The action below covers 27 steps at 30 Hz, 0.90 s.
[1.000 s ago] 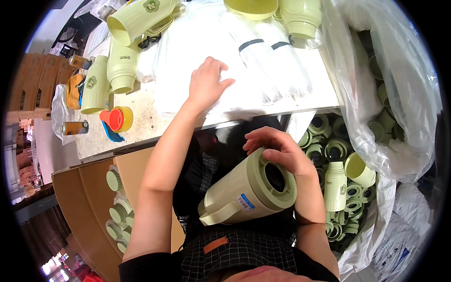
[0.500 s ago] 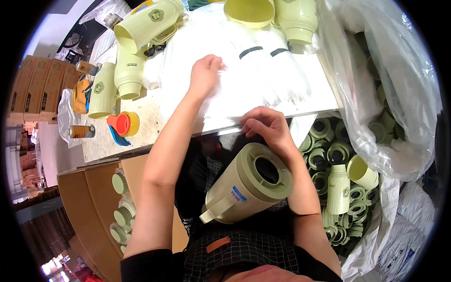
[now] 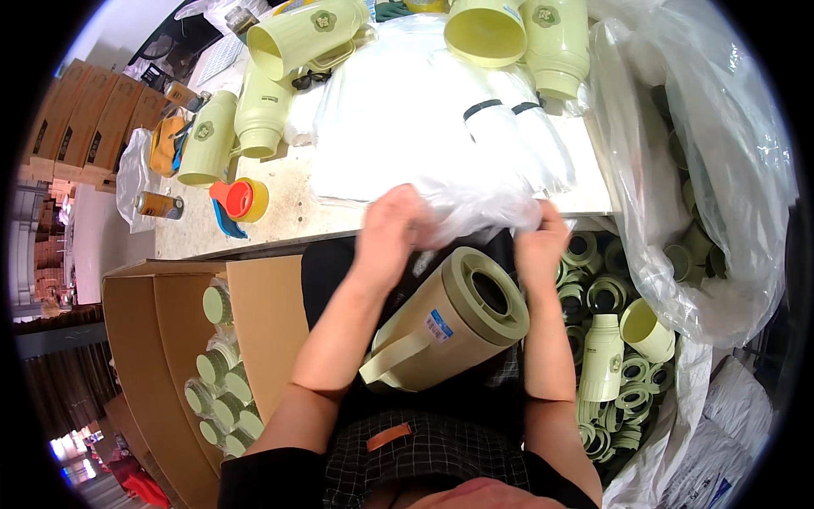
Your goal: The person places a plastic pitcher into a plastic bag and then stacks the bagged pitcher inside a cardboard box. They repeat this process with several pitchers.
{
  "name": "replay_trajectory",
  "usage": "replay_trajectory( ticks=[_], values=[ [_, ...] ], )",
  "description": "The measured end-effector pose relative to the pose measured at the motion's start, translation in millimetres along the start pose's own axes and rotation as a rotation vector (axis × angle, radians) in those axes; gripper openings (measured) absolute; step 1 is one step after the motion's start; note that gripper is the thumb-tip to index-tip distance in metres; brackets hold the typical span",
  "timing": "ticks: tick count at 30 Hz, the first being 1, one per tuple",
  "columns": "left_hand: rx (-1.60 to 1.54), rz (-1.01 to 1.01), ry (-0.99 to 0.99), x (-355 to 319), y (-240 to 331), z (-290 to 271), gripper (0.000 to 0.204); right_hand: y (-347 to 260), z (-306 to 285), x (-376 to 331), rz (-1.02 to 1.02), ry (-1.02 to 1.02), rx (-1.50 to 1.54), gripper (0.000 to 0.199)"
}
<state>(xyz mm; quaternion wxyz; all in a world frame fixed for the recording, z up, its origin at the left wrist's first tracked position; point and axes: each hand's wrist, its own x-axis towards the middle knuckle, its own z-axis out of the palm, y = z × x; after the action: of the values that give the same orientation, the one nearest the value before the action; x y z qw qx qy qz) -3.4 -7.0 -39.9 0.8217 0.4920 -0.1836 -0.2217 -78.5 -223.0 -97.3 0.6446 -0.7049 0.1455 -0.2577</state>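
Observation:
A thin clear plastic bag (image 3: pixel 475 204) is stretched between my two hands at the table's front edge. My left hand (image 3: pixel 392 233) is closed on its left side, and my right hand (image 3: pixel 543 242) pinches its right end. Below the bag, on my lap, a pale green thermos jug (image 3: pixel 449 318) lies tilted, its round opening up and to the right and its handle toward the lower left. A blue and white label (image 3: pixel 438 326) is stuck on its side. Behind the bag lies a stack of white plastic bags (image 3: pixel 386 127).
Green jug bodies (image 3: pixel 208 140) stand and lie along the table's left and back. A tape roll (image 3: pixel 246 200) sits near the front edge. An open carton (image 3: pixel 161 356) holds several bagged green-lidded items. At right, a sack (image 3: pixel 691 382) holds green parts beneath a large plastic bag (image 3: pixel 721 170).
My left hand has come back from the bag stack toward the table edge. Both hands now hold a clear bag between them. My right hand was empty before.

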Motion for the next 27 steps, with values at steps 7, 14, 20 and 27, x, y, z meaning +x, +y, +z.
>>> replay_trajectory(
  ticks=[7,14,20,27],
  values=[
    [0.496,-0.274,0.286,-6,-46,-58,0.017,24,-3,-43,0.477,0.339,0.443,0.012],
    [1.063,0.208,-0.041,-150,74,17,0.067,-7,9,-205,-0.085,-0.181,-0.070,0.036],
    [1.374,0.201,0.458,-293,21,-35,0.067,-51,56,-226,0.337,-1.101,-0.083,0.065],
    [1.546,0.009,1.161,-379,128,-100,0.037,-148,184,-194,0.045,-1.431,0.146,0.073]
  ],
)
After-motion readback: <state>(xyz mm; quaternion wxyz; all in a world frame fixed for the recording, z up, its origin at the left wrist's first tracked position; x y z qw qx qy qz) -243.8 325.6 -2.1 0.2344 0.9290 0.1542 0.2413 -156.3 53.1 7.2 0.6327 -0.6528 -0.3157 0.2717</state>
